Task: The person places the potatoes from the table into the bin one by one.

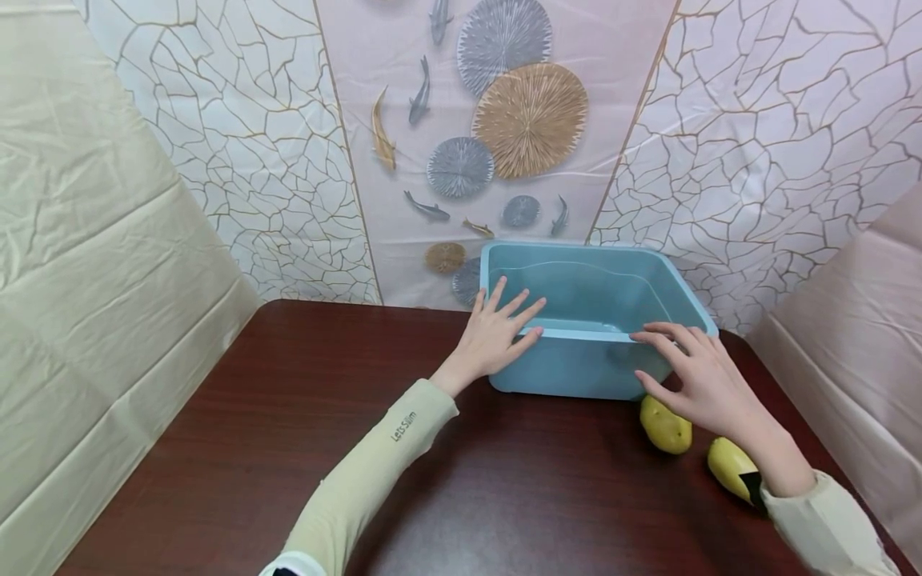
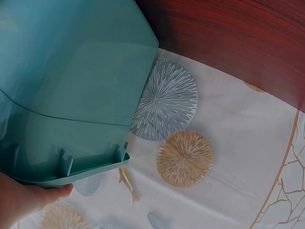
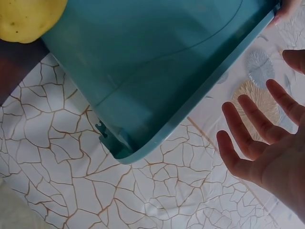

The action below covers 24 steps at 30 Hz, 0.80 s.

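Observation:
A blue plastic bin stands at the back right of the table. My left hand is at its near left part, fingers spread straight over the rim; in the left wrist view the thumb lies right at the rim. My right hand hovers by the near right corner, its fingers spread and slightly bent, holding nothing. The right wrist view shows that hand apart from the rim. Below the right hand lies a yellow fruit. A second yellow fruit with a dark patch is partly hidden by the right wrist.
The dark red wooden table runs back to a patterned cloth backdrop. Pale cloth hangs at the left and the right. The bin stands close to the backdrop.

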{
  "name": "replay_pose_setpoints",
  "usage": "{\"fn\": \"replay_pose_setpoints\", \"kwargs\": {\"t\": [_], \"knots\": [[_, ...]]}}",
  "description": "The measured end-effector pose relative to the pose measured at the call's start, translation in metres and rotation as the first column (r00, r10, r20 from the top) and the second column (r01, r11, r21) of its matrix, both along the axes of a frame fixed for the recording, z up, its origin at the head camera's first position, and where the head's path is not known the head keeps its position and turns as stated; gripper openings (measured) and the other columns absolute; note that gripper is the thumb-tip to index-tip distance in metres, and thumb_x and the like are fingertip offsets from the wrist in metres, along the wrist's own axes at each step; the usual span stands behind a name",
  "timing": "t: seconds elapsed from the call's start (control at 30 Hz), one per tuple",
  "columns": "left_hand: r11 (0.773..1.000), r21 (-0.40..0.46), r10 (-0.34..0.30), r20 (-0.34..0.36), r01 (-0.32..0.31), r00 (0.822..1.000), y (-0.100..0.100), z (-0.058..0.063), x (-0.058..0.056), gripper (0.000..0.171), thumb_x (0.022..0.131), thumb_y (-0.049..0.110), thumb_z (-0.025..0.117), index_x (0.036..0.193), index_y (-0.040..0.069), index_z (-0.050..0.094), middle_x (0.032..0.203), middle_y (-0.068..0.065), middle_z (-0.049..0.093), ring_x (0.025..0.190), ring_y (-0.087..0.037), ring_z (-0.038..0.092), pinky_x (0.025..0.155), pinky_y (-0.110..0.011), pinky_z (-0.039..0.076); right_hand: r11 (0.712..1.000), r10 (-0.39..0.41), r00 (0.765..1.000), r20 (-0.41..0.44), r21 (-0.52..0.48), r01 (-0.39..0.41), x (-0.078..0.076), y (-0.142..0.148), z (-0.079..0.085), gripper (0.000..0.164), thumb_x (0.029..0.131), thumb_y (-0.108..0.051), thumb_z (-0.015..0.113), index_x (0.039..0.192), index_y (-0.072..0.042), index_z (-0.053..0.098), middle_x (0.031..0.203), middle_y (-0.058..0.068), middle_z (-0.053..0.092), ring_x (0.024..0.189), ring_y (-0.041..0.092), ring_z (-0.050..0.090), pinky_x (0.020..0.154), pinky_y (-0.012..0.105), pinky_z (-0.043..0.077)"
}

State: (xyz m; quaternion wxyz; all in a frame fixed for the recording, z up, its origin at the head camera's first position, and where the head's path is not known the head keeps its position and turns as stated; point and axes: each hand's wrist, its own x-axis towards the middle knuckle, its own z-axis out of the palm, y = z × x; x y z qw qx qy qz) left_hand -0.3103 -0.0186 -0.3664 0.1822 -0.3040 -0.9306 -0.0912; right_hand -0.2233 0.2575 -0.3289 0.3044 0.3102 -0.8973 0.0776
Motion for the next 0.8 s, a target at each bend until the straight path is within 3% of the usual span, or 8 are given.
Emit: {"fn": "replay_pose_setpoints", "kwargs": {"t": [0.5, 0.8], "knots": [[1.0, -0.009, 0.006, 0.007, -0.006, 1.0, 0.0, 0.0, 0.0, 0.05, 0.094, 0.052, 0.023, 0.141, 0.034, 0.024, 0.146, 0.003, 0.029, 0.14, -0.027, -0.003, 0.11, -0.053, 0.009, 0.999, -0.001, 1.0, -0.004, -0.037, 0.001, 0.004, 0.008, -0.013, 0.047, 0.063, -0.017, 0.072, 0.108, -0.01, 0.061, 0.107, 0.012, 0.056, 0.092, 0.028, 0.05, 0.069, 0.043, 0.035], [1.0, 0.003, 0.0, -0.004, 0.0, 1.0, 0.0, -0.001, -0.001, 0.05, 0.094, 0.052, 0.025, 0.14, 0.032, 0.027, 0.146, 0.002, 0.03, 0.14, -0.028, -0.001, 0.109, -0.054, 0.01, 0.998, -0.039, 0.999, 0.025, -0.041, 0.04, 0.005, 0.013, -0.02, 0.047, 0.063, -0.016, 0.073, 0.108, -0.011, 0.06, 0.107, 0.008, 0.056, 0.091, 0.027, 0.05, 0.066, 0.038, 0.033]]}}
